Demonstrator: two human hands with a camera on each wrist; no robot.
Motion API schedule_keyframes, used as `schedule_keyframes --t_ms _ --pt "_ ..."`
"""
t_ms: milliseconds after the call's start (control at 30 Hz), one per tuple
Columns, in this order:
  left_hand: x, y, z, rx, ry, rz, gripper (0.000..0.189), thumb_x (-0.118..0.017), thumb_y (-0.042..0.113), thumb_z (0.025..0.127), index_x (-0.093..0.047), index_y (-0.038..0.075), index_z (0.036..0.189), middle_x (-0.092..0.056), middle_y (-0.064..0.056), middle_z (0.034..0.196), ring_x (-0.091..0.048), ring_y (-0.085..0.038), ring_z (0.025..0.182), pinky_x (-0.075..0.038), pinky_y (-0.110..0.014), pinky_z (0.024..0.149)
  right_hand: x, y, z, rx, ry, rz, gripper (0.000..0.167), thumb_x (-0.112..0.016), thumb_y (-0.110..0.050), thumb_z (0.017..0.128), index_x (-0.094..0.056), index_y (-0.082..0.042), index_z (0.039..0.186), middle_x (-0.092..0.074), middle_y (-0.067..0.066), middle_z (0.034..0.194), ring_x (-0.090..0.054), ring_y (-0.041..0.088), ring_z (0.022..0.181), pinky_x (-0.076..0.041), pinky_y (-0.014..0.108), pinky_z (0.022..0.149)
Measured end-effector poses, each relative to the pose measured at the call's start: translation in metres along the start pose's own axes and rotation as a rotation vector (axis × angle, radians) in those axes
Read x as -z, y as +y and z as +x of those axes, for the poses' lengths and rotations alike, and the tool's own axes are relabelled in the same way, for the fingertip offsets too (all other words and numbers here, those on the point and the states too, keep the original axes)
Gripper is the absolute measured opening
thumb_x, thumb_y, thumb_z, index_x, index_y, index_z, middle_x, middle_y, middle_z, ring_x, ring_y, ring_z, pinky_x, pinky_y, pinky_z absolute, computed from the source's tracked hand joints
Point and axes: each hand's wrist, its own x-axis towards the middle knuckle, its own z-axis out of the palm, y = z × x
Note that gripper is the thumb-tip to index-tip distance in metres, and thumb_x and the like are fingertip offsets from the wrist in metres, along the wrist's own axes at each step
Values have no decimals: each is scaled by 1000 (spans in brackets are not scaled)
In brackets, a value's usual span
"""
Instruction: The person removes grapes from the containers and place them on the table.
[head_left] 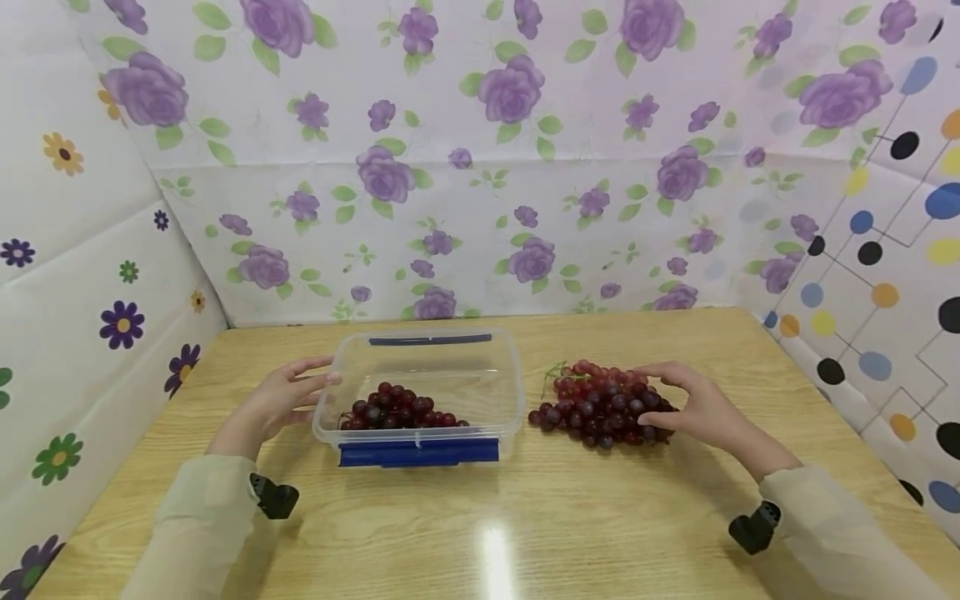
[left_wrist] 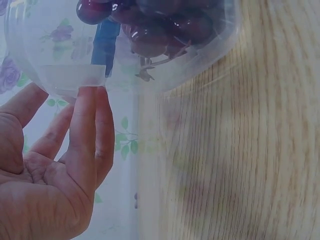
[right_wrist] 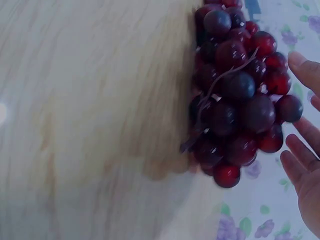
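A clear plastic container (head_left: 487, 396) with blue side clips stands left of centre, and a bunch of dark red grapes (head_left: 397, 408) lies inside it. My left hand (head_left: 273, 404) is at its left side, fingers extended with the fingertips right at the rim, as the left wrist view also shows. On the table to the right is a pile of grapes, with dark grapes (head_left: 600, 414) in front and lighter red grapes (head_left: 583, 372) with a green stem behind. My right hand (head_left: 701, 408) is spread around the pile's right end, thumb and fingers apart, loosely bent.
The wooden table (head_left: 420, 533) runs back to a flower-printed cloth wall (head_left: 465, 225). Patterned cloth also hangs along the left and right sides. A small black camera (head_left: 273, 497) sits on the left wrist and another black camera (head_left: 755, 527) on the right.
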Motion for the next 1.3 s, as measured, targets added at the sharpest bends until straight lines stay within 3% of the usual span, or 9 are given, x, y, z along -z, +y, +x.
schedule_keyframes --t_ms 333,700,1300 --pt "-4 2 1 4 1 0 73 -57 45 93 -25 15 152 -45 -13 144 -55 -27 121 -54 -29 80 0 -16 7 83 50 -46 56 -81 -17 75 -59 -9 126 -60 10 122 -56 26 109 -48 49 88" --pt "-4 4 0 17 0 -19 74 -60 43 92 -26 15 151 -45 -15 143 -59 -21 113 -55 -29 78 1 -44 18 59 -21 -20 56 -78 -21 79 -57 -6 129 -58 15 125 -56 35 111 -47 56 91" --pt "-2 6 -1 22 -4 -16 71 -56 38 96 -22 14 152 -36 -21 149 -46 -34 129 -54 -29 81 -4 -89 51 131 -44 -8 60 -79 -19 79 -55 -5 132 -56 15 131 -56 33 114 -50 46 91"
